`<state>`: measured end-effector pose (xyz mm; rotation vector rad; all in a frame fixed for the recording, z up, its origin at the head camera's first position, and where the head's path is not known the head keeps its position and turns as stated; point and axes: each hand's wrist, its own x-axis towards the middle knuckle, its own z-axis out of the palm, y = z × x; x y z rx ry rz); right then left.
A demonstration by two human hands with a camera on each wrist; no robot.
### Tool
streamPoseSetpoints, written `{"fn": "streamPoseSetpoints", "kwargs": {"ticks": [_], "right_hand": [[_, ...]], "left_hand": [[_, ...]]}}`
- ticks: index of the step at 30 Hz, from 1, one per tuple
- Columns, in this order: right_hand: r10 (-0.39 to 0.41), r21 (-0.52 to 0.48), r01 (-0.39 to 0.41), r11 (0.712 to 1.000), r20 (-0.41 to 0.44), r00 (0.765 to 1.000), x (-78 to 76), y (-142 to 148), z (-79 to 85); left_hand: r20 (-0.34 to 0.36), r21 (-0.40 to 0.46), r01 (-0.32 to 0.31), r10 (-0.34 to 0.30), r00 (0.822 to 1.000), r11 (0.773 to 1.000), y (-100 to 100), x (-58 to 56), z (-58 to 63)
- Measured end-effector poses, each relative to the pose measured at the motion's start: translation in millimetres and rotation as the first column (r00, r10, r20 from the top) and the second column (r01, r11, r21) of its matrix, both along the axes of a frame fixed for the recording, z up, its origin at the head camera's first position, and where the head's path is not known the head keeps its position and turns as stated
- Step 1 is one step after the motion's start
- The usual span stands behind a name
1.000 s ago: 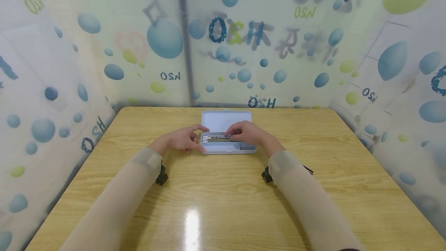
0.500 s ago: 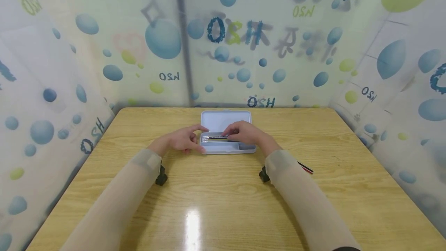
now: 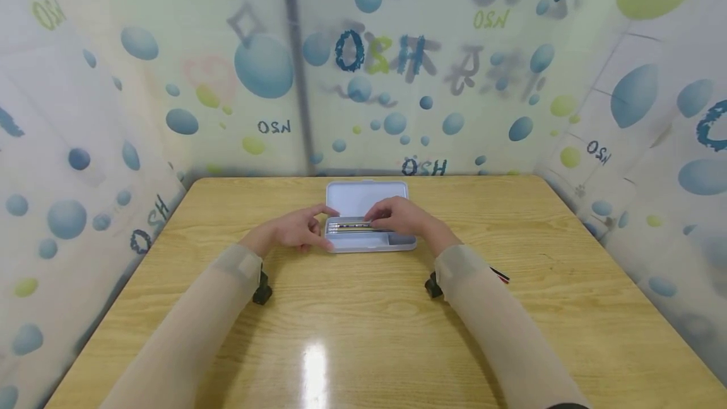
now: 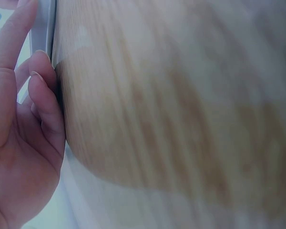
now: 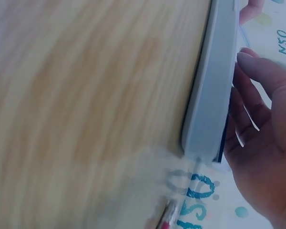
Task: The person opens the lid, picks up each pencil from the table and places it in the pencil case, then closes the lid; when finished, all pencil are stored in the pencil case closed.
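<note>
A pale blue-grey pencil case (image 3: pixel 366 247) lies on the table with its lid (image 3: pixel 366 197) raised at the back. Several pencils (image 3: pixel 348 230) lie side by side in its rear compartment, their right ends covered by my right hand (image 3: pixel 400 215). That hand reaches over the case from the right, thumb and fingertips bent together at a dark patterned pencil (image 3: pixel 354 226); the contact itself is partly hidden. At the case's left end, my left hand (image 3: pixel 295 227) holds it between thumb at the front corner and index finger at the back. Its other fingers curl in beside the case.
Black and red pencils (image 3: pixel 501 275) lie on the wooden table (image 3: pixel 363 314), partly behind the right sleeve. The case's front compartment and small right compartment (image 3: pixel 402 240) are visible. Patterned curtains (image 3: pixel 363 112) surround the table's back and sides.
My right hand has shifted slightly left along the pencils and back again. My left hand and the pencil case keep their places; the head view has drifted a little.
</note>
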<state>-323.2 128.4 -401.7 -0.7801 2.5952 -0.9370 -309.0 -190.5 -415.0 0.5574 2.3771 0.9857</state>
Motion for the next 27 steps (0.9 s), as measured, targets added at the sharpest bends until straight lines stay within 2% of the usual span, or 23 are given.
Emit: {"fn": "streamPoseSetpoints", "kwargs": {"ticks": [11,18,27], "right_hand": [[-0.039,-0.047,0.038,0.998,-0.017,0.999,9.9,45.0,12.3],[-0.093,-0.038,0.093,0.995,-0.017,0.995,13.4,73.3,9.0],[-0.099,-0.046,0.1,0.994,0.019,0.995,17.1,81.5,6.5]], "left_hand": [[0.007,0.029,0.0,-0.001,1.0,1.0,-0.7,-0.4,-0.4],[0.005,0.031,0.0,0.0,1.0,1.0,-2.1,-1.3,-1.7],[0.007,0.041,0.013,-0.013,1.0,0.999,-1.1,-1.9,-5.2]]}}
